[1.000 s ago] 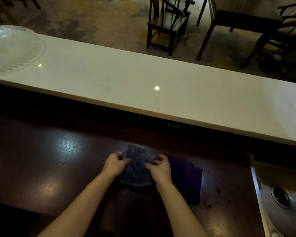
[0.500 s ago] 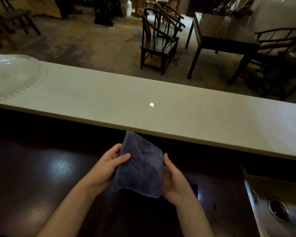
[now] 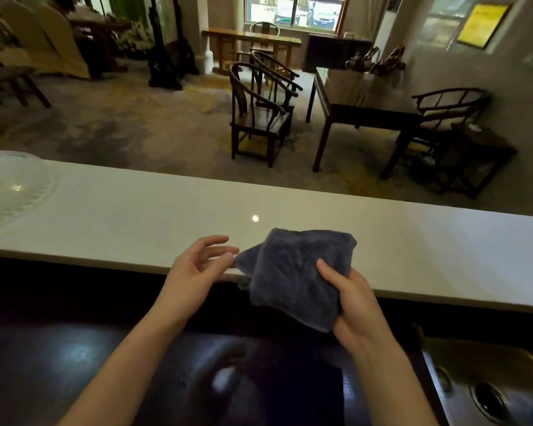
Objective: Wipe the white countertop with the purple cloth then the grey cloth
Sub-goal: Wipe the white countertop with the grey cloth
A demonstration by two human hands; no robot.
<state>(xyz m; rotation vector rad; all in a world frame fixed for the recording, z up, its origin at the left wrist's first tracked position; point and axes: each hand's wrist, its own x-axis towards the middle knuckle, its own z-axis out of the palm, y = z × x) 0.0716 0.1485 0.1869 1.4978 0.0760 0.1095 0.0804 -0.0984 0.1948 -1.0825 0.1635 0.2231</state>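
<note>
I hold the folded grey cloth (image 3: 296, 272) up in my right hand (image 3: 357, 305), thumb on its front and fingers behind, just above the near edge of the long white countertop (image 3: 136, 216). My left hand (image 3: 197, 269) is open beside the cloth's left corner, fingers spread, its thumb tip close to that corner. A dark patch that looks like the purple cloth (image 3: 308, 388) lies on the dark lower counter under my right forearm, hard to make out in the shadow.
A clear domed cover (image 3: 10, 186) rests on the countertop's far left end. A metal sink (image 3: 490, 395) with a drain sits at lower right. The glossy dark lower counter (image 3: 59, 358) lies beneath my arms. Beyond the countertop stand wooden chairs (image 3: 259, 118) and a table (image 3: 366, 112).
Both hands lifted the grey cloth off the dark lower counter up to the white countertop's edge. My left hand has let go and opened; my right hand keeps hold.
</note>
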